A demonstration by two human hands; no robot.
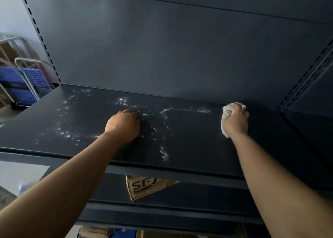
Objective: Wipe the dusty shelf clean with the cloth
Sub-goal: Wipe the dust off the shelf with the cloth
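Dark metal shelf [189,144], viewed from the front edge. Back panel [180,48] upright behind it.

Right hand [236,120]: curled around the bunched white cloth [225,124], pressing it flat onto the shelf near the back edge, toward the right end. Cloth showing past the fingertips and along the thumb side of the palm.

Left hand [123,125]: closed in a loose fist, knuckles down on the shelf about midway between front and back edges, roughly centre. Holding nothing visible; apparently bracing.

White dust [72,133]: scattered specks over the left half, from near the back-left corner down toward the front edge. Second cluster [122,100] near the back edge, centre. Thin smeared line [189,109] running from the centre toward the cloth, parallel to the back edge. Small clump [164,154] close to the front edge, centre.

Right portion of the shelf, between cloth and front edge: dark, no visible specks. Judged wiped or never dusted; cannot tell which.

Progress estimate: early. Right end likely done; smear line, centre clusters, front clump and whole left half left to clear. Left fist resting among specks, so that patch to be covered too.

Below the front edge: corner of a printed cardboard box [144,187] on a lower level. Blue crates [27,79] beyond the left end.
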